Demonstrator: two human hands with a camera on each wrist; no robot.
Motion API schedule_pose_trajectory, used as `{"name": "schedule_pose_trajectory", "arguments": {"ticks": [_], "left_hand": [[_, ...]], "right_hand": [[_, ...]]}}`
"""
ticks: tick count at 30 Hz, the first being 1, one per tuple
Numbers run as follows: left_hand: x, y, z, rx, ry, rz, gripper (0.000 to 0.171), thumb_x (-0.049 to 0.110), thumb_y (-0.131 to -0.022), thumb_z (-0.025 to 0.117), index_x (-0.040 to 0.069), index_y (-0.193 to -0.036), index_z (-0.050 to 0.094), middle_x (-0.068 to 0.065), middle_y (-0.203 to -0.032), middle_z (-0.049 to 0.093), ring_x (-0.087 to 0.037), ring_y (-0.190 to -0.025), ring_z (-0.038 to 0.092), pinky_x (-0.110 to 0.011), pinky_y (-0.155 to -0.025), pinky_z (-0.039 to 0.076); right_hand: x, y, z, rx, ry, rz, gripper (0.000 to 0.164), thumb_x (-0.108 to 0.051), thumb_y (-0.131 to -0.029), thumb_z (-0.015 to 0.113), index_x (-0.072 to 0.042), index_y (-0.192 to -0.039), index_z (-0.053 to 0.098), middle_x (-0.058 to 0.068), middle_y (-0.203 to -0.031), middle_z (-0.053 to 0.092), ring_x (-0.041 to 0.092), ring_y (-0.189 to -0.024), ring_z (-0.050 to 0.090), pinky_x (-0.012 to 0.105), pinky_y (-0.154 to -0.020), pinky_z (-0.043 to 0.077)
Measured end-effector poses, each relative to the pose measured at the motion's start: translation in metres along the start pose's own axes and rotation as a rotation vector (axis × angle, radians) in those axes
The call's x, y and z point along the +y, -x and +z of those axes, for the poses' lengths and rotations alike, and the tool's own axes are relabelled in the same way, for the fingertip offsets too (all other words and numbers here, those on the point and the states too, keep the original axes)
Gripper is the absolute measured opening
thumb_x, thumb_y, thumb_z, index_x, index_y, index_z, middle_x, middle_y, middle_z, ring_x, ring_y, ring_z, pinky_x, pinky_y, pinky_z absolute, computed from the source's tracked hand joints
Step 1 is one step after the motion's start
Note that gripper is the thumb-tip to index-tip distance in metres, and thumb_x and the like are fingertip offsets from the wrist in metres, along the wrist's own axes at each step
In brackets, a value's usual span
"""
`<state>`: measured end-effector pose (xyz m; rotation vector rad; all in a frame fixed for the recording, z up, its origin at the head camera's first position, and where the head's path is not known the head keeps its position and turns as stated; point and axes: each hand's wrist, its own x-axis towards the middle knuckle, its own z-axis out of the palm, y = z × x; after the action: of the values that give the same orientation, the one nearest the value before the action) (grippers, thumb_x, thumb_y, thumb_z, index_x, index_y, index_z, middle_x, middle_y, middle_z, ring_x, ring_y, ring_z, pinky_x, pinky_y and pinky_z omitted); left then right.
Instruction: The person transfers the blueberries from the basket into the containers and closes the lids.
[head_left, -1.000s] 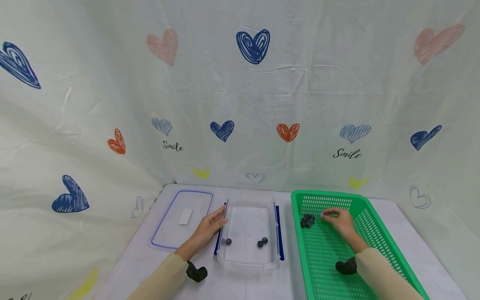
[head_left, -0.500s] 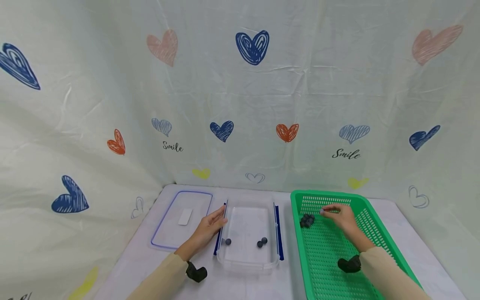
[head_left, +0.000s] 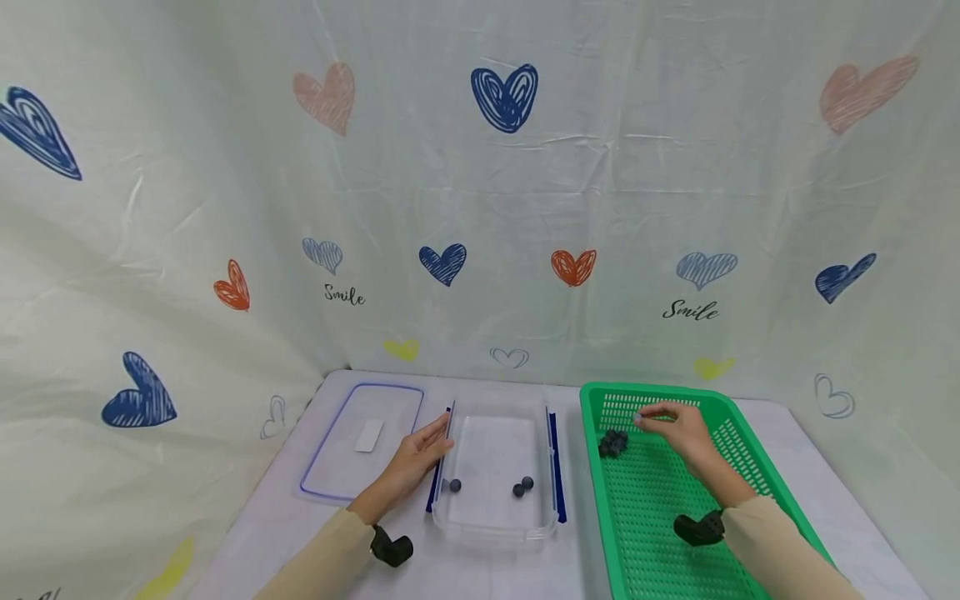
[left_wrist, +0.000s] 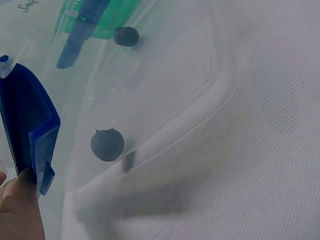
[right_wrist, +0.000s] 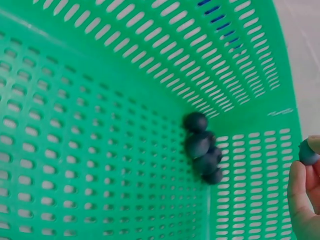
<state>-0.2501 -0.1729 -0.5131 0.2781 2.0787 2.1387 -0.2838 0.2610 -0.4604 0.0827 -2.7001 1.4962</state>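
In the head view my right hand [head_left: 680,431] pinches a blueberry [right_wrist: 308,153] between thumb and fingertips, raised over the far part of a green basket [head_left: 637,517]. A small cluster of blueberries [right_wrist: 205,150] sits in the basket's corner below that hand. To the left stands a clear plastic container [head_left: 495,531], its blue side latches [head_left: 557,467] hanging down. Inside it lie a blueberry near the left wall [head_left: 455,485] and two more [head_left: 519,490] towards the right. My left hand [head_left: 412,460] grips the container's left side, with a digit against the blue latch [left_wrist: 30,115].
A clear lid [head_left: 330,446] with a blue seal lies flat left of the container, bearing a white label [head_left: 369,436]. The white-covered table [head_left: 570,575] meets a curtain [head_left: 615,192] printed with hearts at the back.
My right hand has lifted slightly away from the basket floor and shifted a little left with the blueberry. The left hand keeps its place on the container.
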Motion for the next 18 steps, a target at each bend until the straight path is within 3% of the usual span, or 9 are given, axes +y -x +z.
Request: {"name": "schedule_pose_trajectory", "arguments": {"ticks": [6,12,18], "left_hand": [[0.0,0.001,0.0,-0.003,0.001,0.007,0.059,0.014,-0.093,0.055,0.002,-0.143,0.026,-0.011,-0.149,0.021,-0.023,-0.136,0.019,-0.025,-0.103,0.026],[0.0,0.0,0.0,0.004,-0.006,0.002,0.059,0.014,-0.093,0.055,0.002,-0.143,0.027,-0.011,-0.149,0.021,-0.024,-0.136,0.02,-0.026,-0.103,0.027],[0.0,0.0,-0.001,-0.016,-0.034,-0.005,0.06,0.016,-0.093,0.055,0.004,-0.144,0.026,-0.009,-0.15,0.021,-0.023,-0.136,0.02,-0.026,-0.104,0.027]], "right_hand": [[-0.01,0.003,-0.003,-0.054,-0.047,-0.005,0.038,-0.026,-0.083,0.069,0.001,-0.11,0.063,0.019,-0.116,0.056,0.033,-0.105,0.052,0.055,-0.089,0.043],[-0.021,0.006,-0.004,-0.07,-0.056,-0.034,0.038,-0.029,-0.081,0.07,-0.002,-0.107,0.064,0.016,-0.113,0.059,0.028,-0.102,0.055,0.052,-0.088,0.045],[-0.03,0.009,-0.003,-0.094,-0.086,-0.049,0.042,-0.032,-0.081,0.07,0.0,-0.108,0.064,0.017,-0.115,0.058,0.033,-0.11,0.05,0.053,-0.091,0.043]]}}
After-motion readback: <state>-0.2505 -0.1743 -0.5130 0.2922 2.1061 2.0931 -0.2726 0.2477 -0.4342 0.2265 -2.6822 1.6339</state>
